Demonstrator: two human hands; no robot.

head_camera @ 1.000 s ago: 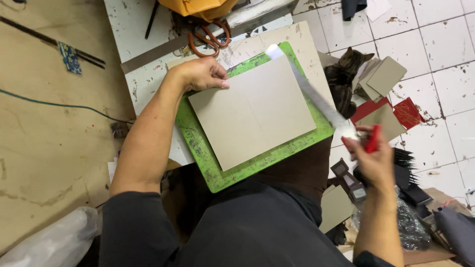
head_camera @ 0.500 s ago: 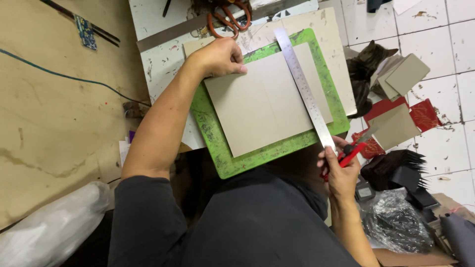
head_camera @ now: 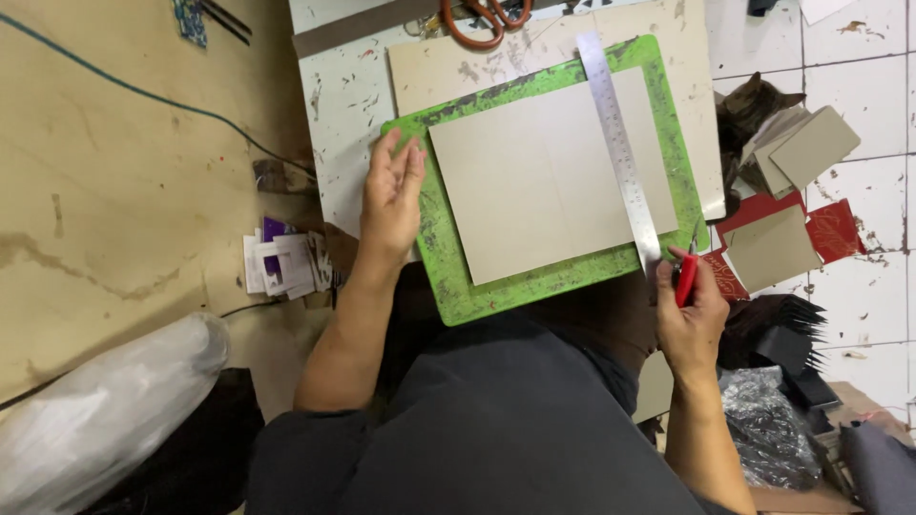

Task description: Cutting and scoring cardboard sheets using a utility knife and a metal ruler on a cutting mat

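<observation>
Both hands framed the work: the left hand (head_camera: 391,195) lay flat and open at nine o'clock on the green cutting mat (head_camera: 448,277), fingers just touching the edge of the grey board sheet (head_camera: 534,181). At five o'clock, the right hand (head_camera: 692,310) was closed around a red-handled knife (head_camera: 685,279), its tip at the near end of the steel ruler (head_camera: 618,143).

That ruler lay across the right part of the sheet, running from twelve to five o'clock. Judging by this, the step was lining up a straight cut; the next move would seem to call for the ruler being pinned firmly and the blade drawn along its edge.

Half a second before, the left hand had gripped the mat's far corner near the orange scissors (head_camera: 482,17); it had since slid down the left edge. Grey and red offcuts (head_camera: 797,191) lay at three o'clock.
</observation>
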